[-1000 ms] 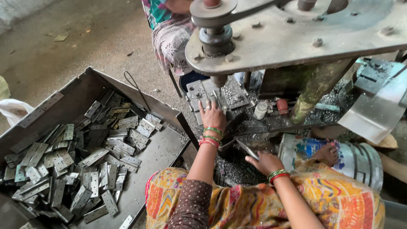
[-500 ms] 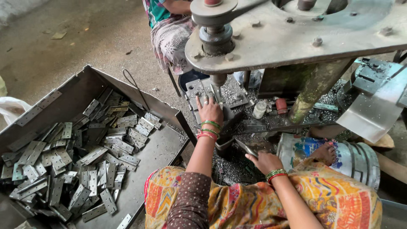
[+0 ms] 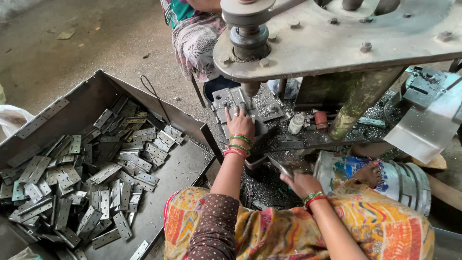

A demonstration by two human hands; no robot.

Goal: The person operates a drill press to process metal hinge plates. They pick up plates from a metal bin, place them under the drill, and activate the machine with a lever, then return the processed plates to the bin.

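My left hand (image 3: 240, 123) rests fingers down on a flat metal piece on the die block (image 3: 226, 102) under the press ram (image 3: 250, 88). My right hand (image 3: 299, 182) sits lower, near my knee, and grips a thin flat metal hinge plate (image 3: 280, 167) that points up and to the left. Both wrists carry green and red bangles. The press's big steel frame (image 3: 337, 43) hangs over the die.
A large grey metal tray (image 3: 185, 168) at left holds several loose hinge plates (image 3: 91, 178). Another person in patterned cloth (image 3: 195, 38) sits behind the press. A painted tin drum (image 3: 399, 175) lies at right beside my bare foot (image 3: 368, 174). Metal chips cover the floor under the die.
My left hand has edged slightly further onto the die block. My right hand stays low with the plate.
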